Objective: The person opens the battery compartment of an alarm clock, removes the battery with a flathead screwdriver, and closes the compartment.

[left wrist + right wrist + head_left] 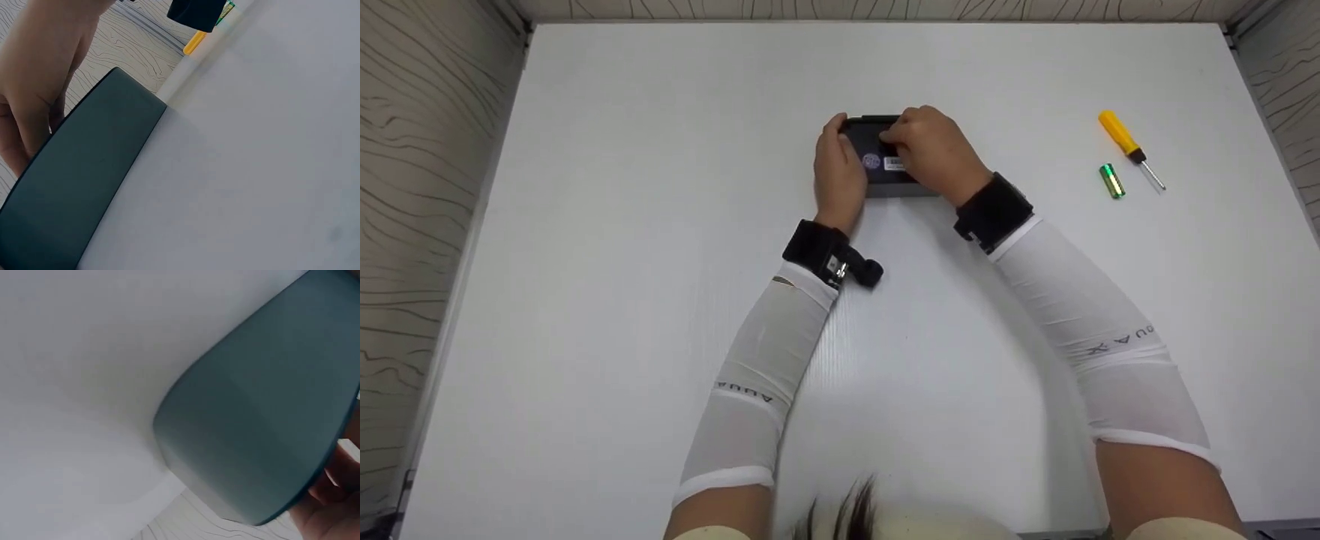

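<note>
Both hands gripping dark device (885, 161), left hand (838, 174), right hand (934, 154), screwdriver (1129, 148), battery (1111, 181) well apart.

Dark grey device (889, 169); yellow-handled screwdriver (1126, 144); green-gold battery (1111, 181); white table (660, 187); white sleeves (765, 367).

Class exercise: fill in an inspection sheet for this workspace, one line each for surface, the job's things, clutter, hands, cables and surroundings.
Surface: white table, bare around the hands.
Job's things: dark device lying flat mid-table, stickers on its upper face.
Clutter: yellow screwdriver and green battery lying apart at the right.
Hands: left hand grips the device's left end; right hand lies over its right part, fingers curled on the top.
Cables: nothing seen.
Surroundings: wood-grain walls on three sides; white sleeves and black wrist straps on both arms.
</note>
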